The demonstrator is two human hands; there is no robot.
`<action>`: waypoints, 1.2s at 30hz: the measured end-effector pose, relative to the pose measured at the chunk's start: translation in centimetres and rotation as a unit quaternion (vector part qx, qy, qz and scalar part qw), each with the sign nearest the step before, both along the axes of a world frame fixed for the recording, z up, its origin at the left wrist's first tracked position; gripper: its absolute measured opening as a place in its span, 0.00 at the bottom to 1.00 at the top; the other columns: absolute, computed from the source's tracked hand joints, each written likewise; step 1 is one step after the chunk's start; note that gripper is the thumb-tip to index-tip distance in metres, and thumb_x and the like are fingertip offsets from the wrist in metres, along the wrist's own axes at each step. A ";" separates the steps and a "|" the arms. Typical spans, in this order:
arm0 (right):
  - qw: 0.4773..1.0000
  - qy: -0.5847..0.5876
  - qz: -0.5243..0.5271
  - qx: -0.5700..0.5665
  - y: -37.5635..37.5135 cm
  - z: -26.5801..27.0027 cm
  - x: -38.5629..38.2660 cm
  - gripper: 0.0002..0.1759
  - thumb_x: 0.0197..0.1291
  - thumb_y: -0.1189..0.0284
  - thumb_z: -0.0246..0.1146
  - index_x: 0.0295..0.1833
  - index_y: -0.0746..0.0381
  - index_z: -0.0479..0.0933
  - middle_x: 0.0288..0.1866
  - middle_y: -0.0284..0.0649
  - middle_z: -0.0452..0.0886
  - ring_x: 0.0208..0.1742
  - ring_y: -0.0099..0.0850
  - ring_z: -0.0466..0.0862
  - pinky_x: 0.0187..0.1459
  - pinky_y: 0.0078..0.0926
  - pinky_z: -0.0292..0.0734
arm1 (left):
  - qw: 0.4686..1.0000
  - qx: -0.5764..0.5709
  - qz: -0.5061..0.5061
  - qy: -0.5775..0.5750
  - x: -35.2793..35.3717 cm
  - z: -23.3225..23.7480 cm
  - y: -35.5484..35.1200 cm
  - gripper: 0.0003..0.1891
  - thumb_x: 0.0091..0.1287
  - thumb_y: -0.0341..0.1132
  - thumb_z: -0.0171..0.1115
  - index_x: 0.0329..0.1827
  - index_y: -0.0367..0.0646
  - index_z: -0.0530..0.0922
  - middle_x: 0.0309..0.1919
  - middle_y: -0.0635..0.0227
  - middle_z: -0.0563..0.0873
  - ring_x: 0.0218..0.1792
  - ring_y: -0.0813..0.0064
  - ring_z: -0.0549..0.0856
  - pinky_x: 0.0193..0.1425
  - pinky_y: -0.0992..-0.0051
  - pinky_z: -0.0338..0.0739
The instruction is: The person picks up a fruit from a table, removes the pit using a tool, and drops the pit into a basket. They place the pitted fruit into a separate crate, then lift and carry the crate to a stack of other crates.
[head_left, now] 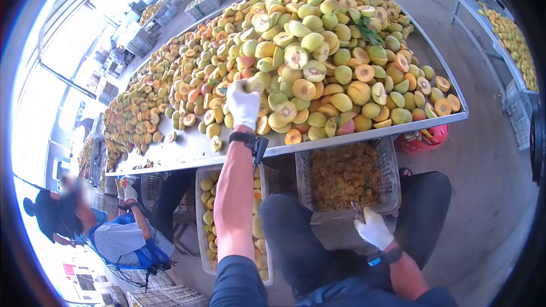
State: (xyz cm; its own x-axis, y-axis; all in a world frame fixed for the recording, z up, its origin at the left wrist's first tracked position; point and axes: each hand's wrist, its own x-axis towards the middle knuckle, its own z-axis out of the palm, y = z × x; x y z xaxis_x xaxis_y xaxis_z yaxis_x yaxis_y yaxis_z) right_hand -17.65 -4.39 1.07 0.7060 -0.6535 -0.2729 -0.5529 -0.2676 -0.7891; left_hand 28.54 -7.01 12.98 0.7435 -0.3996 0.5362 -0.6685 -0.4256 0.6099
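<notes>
Gripping peach [254, 84], left hand [243, 104], crate [394, 190] of pits, bin [199, 219] of halves

Fruit heap [318, 51]; bare table edge [190, 149] L

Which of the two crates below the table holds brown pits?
The crate by the right hand: it is full of brown pits. The other crate, further left, holds yellow-green fruit halves.

L hand [244, 104]: glove hides most of the fruit [254, 83] in its grip. R hand [373, 228] grips a tool [358, 207], too small to ID. L forearm covers part of near crate [200, 204]. Far-right worktop [476, 20] cut off by lens rim. Far-left crates [139, 42]: contents too small to tell.
</notes>
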 end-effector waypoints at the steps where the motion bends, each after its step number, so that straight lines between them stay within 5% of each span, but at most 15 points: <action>1: 1.000 0.000 -0.003 0.001 -0.2 0.0 -0.3 0.16 0.57 0.66 0.65 0.36 0.68 0.71 0.31 0.63 0.77 0.38 0.65 0.76 0.37 0.50 0.72 | 0.996 -0.065 0.014 0.060 -0.9 1.1 0.8 0.14 0.58 0.34 0.71 0.44 0.36 0.84 0.37 0.60 0.87 0.37 0.64 0.85 0.48 0.69 0.80; 3: 0.999 -0.037 -0.012 0.007 -0.2 -0.4 -0.6 0.15 0.56 0.67 0.66 0.35 0.68 0.71 0.31 0.61 0.77 0.37 0.63 0.77 0.36 0.50 0.71 | 0.916 -0.241 -0.097 0.305 -4.3 4.5 3.6 0.16 0.58 0.28 0.68 0.49 0.32 0.81 0.37 0.70 0.86 0.32 0.83 0.80 0.35 0.83 0.74; 7: 0.977 -0.195 -0.017 0.080 -0.4 4.5 0.9 0.11 0.59 0.75 0.64 0.45 0.68 0.75 0.35 0.55 0.81 0.39 0.56 0.81 0.40 0.42 0.76 | 0.951 -0.111 -0.219 0.189 -12.3 4.2 9.6 0.16 0.57 0.23 0.63 0.50 0.33 0.80 0.36 0.69 0.85 0.26 0.87 0.75 0.26 0.87 0.65; 9: 0.965 -0.256 -0.027 0.049 -0.1 9.6 2.0 0.14 0.60 0.76 0.63 0.51 0.68 0.74 0.38 0.53 0.83 0.41 0.54 0.84 0.42 0.39 0.79 | 0.762 -0.241 -0.238 0.552 -19.0 5.4 11.1 0.20 0.55 0.22 0.63 0.54 0.32 0.78 0.37 0.67 0.84 0.24 0.88 0.74 0.22 0.87 0.61; 13: 0.958 -0.280 -0.058 0.027 0.5 11.5 2.9 0.14 0.62 0.73 0.64 0.50 0.68 0.74 0.36 0.53 0.82 0.39 0.51 0.85 0.40 0.39 0.79 | 0.675 -0.177 -0.278 0.660 -26.2 1.6 13.2 0.22 0.54 0.21 0.65 0.55 0.32 0.78 0.38 0.66 0.85 0.26 0.88 0.76 0.25 0.89 0.66; 15: 0.954 -0.294 -0.050 0.011 1.1 10.8 2.4 0.13 0.63 0.72 0.63 0.49 0.68 0.73 0.31 0.49 0.81 0.32 0.43 0.85 0.35 0.35 0.78 | 0.659 -0.153 -0.279 0.682 -28.4 -0.4 13.7 0.21 0.55 0.23 0.68 0.53 0.34 0.78 0.40 0.66 0.86 0.34 0.83 0.84 0.38 0.86 0.78; 17: 0.946 -0.249 -0.092 0.187 1.7 10.6 1.9 0.13 0.64 0.73 0.62 0.51 0.67 0.73 0.28 0.42 0.79 0.24 0.30 0.82 0.27 0.29 0.76 | 0.683 -0.189 -0.255 0.658 -30.7 -2.0 13.8 0.17 0.58 0.26 0.67 0.51 0.36 0.79 0.38 0.67 0.85 0.32 0.82 0.82 0.37 0.83 0.77; 18: 0.946 -0.250 -0.090 0.184 2.0 10.6 1.7 0.13 0.64 0.73 0.62 0.51 0.67 0.73 0.28 0.42 0.79 0.24 0.30 0.82 0.27 0.29 0.76 | 0.704 -0.205 -0.249 0.632 -32.1 -1.5 13.7 0.14 0.63 0.31 0.67 0.50 0.36 0.79 0.39 0.67 0.85 0.38 0.78 0.84 0.46 0.78 0.80; 21: 0.914 -0.254 -0.099 0.301 2.7 10.6 1.4 0.12 0.66 0.73 0.61 0.51 0.66 0.71 0.27 0.34 0.77 0.18 0.18 0.75 0.18 0.19 0.71 | 0.781 -0.262 -0.292 0.486 -34.5 -4.5 13.2 0.16 0.78 0.40 0.52 0.52 0.36 0.79 0.41 0.65 0.86 0.40 0.76 0.85 0.48 0.78 0.79; 22: 0.932 -0.226 -0.087 0.270 3.0 10.2 1.6 0.14 0.65 0.71 0.62 0.50 0.68 0.71 0.27 0.43 0.80 0.20 0.31 0.81 0.22 0.30 0.76 | 0.671 -0.306 -0.257 0.624 -34.8 -4.7 13.5 0.21 0.81 0.43 0.42 0.53 0.35 0.79 0.42 0.63 0.86 0.42 0.74 0.85 0.52 0.76 0.79; 23: 0.932 -0.226 -0.089 0.269 3.1 8.8 1.6 0.14 0.65 0.71 0.62 0.50 0.68 0.71 0.27 0.43 0.80 0.20 0.31 0.81 0.22 0.30 0.76 | 0.670 -0.304 -0.259 0.625 -35.0 -5.0 13.7 0.21 0.81 0.43 0.42 0.53 0.35 0.79 0.42 0.63 0.86 0.42 0.74 0.85 0.52 0.76 0.79; 25: 0.981 -0.175 -0.025 -0.078 3.3 8.0 2.0 0.16 0.63 0.69 0.63 0.49 0.70 0.71 0.30 0.56 0.81 0.29 0.51 0.84 0.32 0.44 0.78 | 0.665 -0.343 -0.242 0.618 -35.4 -4.3 13.9 0.25 0.81 0.46 0.37 0.53 0.35 0.80 0.42 0.62 0.87 0.46 0.71 0.85 0.56 0.72 0.79; 26: 0.991 -0.134 -0.021 -0.020 3.7 7.7 1.4 0.16 0.62 0.68 0.63 0.47 0.70 0.70 0.34 0.63 0.80 0.39 0.62 0.81 0.40 0.52 0.76 | 0.633 -0.362 -0.198 0.656 -34.8 -6.4 14.0 0.26 0.79 0.50 0.40 0.52 0.35 0.80 0.43 0.58 0.87 0.47 0.67 0.85 0.56 0.67 0.79; 30: 0.990 -0.083 0.043 -0.102 5.5 8.9 -0.6 0.11 0.62 0.70 0.60 0.43 0.68 0.70 0.35 0.60 0.81 0.39 0.59 0.82 0.41 0.52 0.77 | 0.497 -0.418 -0.101 0.754 -34.4 -6.3 14.5 0.30 0.71 0.56 0.51 0.51 0.32 0.79 0.44 0.50 0.85 0.42 0.56 0.84 0.55 0.62 0.80; 36: 0.986 -0.077 0.078 -0.126 6.2 6.7 -0.4 0.12 0.61 0.72 0.58 0.44 0.69 0.70 0.36 0.60 0.81 0.39 0.59 0.82 0.42 0.52 0.77 | 0.522 -0.390 -0.159 0.742 -34.5 -6.6 15.0 0.28 0.70 0.52 0.52 0.55 0.32 0.78 0.44 0.51 0.84 0.42 0.59 0.83 0.52 0.64 0.79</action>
